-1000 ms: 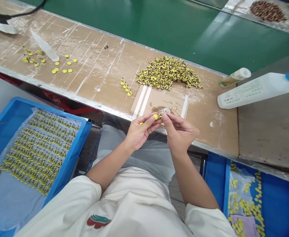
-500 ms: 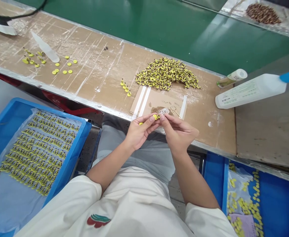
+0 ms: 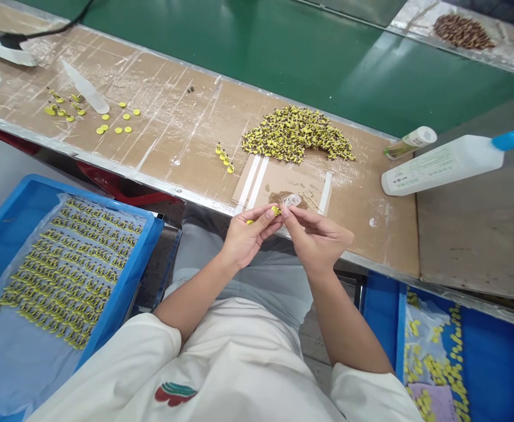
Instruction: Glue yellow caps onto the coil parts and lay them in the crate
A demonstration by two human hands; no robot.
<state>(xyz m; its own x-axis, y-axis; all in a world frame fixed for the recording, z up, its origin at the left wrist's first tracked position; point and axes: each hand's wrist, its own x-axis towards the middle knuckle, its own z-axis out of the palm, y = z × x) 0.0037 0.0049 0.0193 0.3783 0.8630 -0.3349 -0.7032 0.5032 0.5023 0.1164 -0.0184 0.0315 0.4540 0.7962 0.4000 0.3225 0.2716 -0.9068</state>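
My left hand pinches a small yellow piece between thumb and fingertips, over the table's front edge. A yellow disc shows by the same hand's fingers. My right hand meets it from the right, thumb and forefinger closed at the yellow piece; whatever sits between those fingertips is too small to make out. Just beyond the hands is a clear small dish on a cardboard pad with white tape strips and a brown wet stain. Behind the pad lies a heap of small yellow-and-dark parts.
Several finished-looking yellow-and-black figures stand left of the pad. Farther left are yellow discs and a white squeeze bottle. A large white bottle leans right. Blue trays flank my lap, the left one with rows of figures.
The yellow piece has turned slightly in my left fingertips, and my right fingertips have shifted a little left against it. The view has moved slightly; the rest looks the same.
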